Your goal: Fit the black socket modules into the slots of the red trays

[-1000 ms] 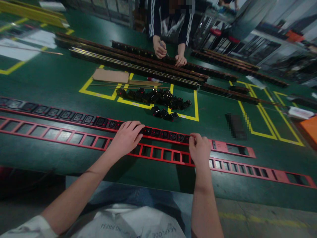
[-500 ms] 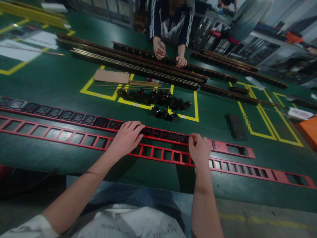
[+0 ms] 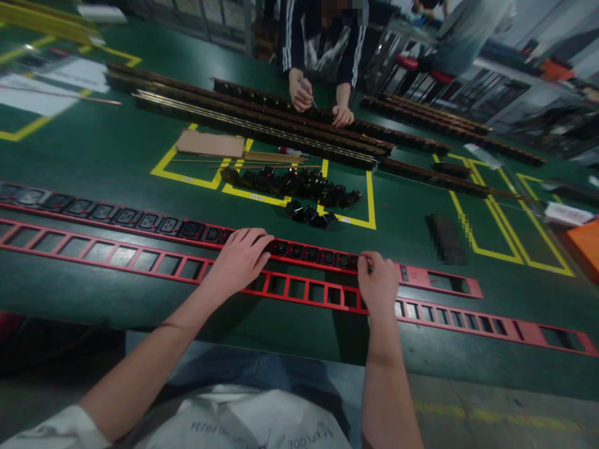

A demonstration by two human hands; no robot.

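A red slotted strip (image 3: 414, 276) fitted with a row of black power sockets (image 3: 312, 254) runs across the table. My left hand (image 3: 243, 252) lies over its middle, fingers stretched across the sockets and the strip's edge. At the right end of the socket row, my right hand (image 3: 378, 277) has its fingers curled together against the strip; whatever is between them is hidden. Closer to me and parallel lies a second red strip (image 3: 526, 333), its slots bare, passing under both hands. Beyond the strips is a pile of loose black sockets (image 3: 299, 185).
Across the table a co-worker's hands (image 3: 302, 96) work over long dark strips (image 3: 262, 128), one holding a thin tool. Cardboard (image 3: 210, 144) and thin rods (image 3: 276, 158) lie by the pile. A pixelated dark object (image 3: 447, 238) is at right, an orange box (image 3: 584, 246) beyond it.
My right hand has shifted very slightly to the right along the strip. My left hand and both strips look the same.
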